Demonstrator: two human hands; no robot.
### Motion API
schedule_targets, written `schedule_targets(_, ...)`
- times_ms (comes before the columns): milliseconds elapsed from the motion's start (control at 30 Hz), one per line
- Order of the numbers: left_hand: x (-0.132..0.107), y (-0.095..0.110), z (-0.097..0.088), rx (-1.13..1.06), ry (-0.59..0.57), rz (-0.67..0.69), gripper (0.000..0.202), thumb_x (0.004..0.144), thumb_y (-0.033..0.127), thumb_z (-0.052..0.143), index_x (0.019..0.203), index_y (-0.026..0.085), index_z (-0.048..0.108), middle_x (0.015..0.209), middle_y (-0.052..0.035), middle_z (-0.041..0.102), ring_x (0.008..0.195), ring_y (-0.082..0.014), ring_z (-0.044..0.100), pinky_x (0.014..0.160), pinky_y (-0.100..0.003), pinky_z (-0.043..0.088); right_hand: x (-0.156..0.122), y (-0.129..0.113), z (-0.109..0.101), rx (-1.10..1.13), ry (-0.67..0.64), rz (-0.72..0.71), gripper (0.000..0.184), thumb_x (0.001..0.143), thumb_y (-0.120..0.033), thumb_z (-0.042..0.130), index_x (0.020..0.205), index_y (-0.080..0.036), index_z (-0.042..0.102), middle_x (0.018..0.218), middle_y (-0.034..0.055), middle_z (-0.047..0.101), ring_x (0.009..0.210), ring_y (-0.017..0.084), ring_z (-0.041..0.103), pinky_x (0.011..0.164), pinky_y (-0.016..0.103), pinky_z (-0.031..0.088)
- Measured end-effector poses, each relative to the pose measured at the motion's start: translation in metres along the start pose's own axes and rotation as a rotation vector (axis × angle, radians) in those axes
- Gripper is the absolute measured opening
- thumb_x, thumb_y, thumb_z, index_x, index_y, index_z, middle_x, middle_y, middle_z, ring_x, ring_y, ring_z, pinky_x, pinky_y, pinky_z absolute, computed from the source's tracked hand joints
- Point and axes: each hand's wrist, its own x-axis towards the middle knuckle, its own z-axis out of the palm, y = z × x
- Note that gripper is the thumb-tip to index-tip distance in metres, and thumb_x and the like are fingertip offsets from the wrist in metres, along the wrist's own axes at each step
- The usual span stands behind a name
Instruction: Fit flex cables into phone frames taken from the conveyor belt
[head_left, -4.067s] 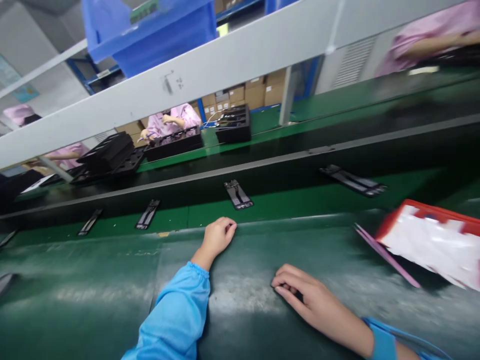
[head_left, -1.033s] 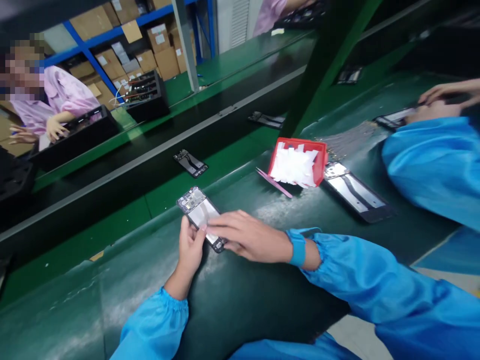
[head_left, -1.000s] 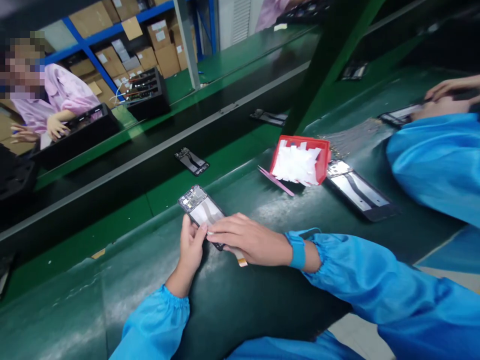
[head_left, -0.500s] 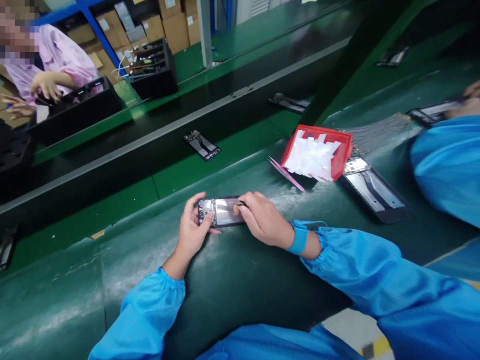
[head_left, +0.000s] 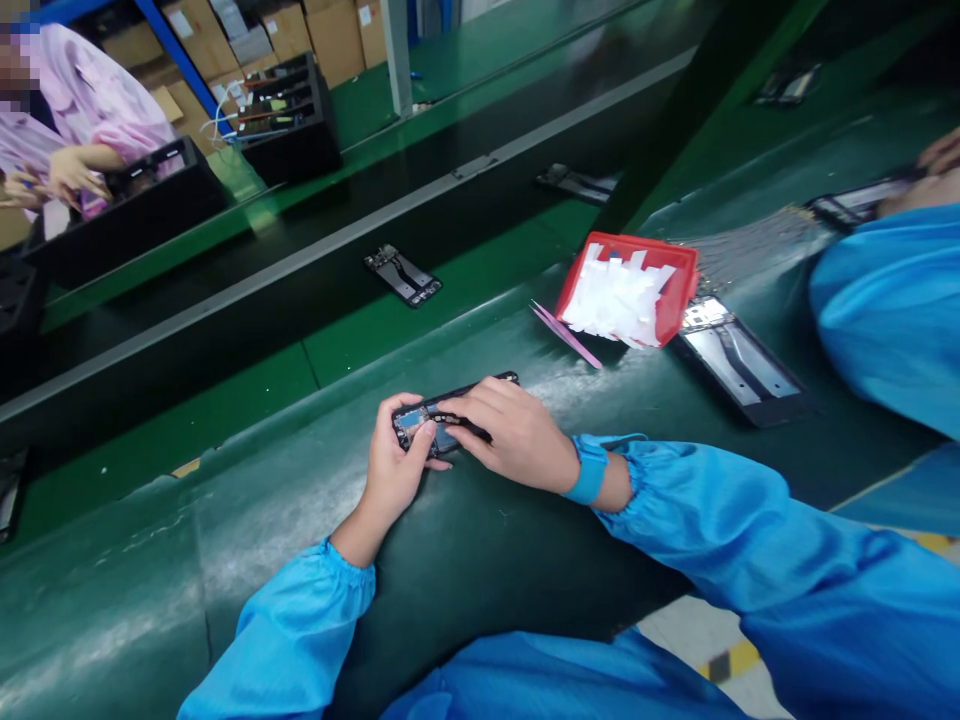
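Note:
A dark phone frame (head_left: 480, 387) with exposed circuit parts lies sideways between both my hands, just above the green bench mat (head_left: 480, 560). My left hand (head_left: 401, 472) grips its left end, thumb on the upper face. My right hand (head_left: 514, 435) covers its middle and right part, fingers curled and pressing on the top. Most of the frame is hidden under my fingers.
A red tray (head_left: 679, 290) of white strips sits to the right, pink tweezers (head_left: 566, 335) beside it, another phone frame (head_left: 739, 360) behind. More frames (head_left: 403, 276) ride the belt. A co-worker's blue sleeve (head_left: 885, 300) is at right; a person in pink works across at black trays (head_left: 135, 195).
The phone frame has tilted flatter, and my right fingers slid left over its middle. The view shifted slightly downward.

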Motion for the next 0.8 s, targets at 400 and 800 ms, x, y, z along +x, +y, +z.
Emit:
schedule_targets(400,0.0011,-0.0029,-0.0026,-0.004,-0.035,0.039,0.054,0.08,0.042,0.084,0.124,0.021,0.059,0.107,-0.0044,0.065,0.078,-0.0152,0.07,0.053,-0.027,0.068,-0.0018,-0.0004,0.0015,-0.041,0.085,0.006,0.008,0.105,-0.021,0.061,0.103,-0.018,0.068,0.095,0.0077,0.072,0.085,0.025,0.061,0.075,0.04,0.046)
schedule_targets(800,0.0011,-0.0041,-0.0027,-0.002,-0.024,0.032,0.049,0.081,0.043,0.083,0.12,0.019,0.065,0.103,-0.0049,0.07,0.079,-0.0181,0.074,0.053,-0.029,0.068,-0.0013,-0.0029,0.0005,-0.162,0.102,-0.066,0.012,0.107,-0.024,0.062,0.102,-0.016,0.071,0.093,0.0065,0.074,0.081,0.023,0.062,0.069,0.039,0.041)
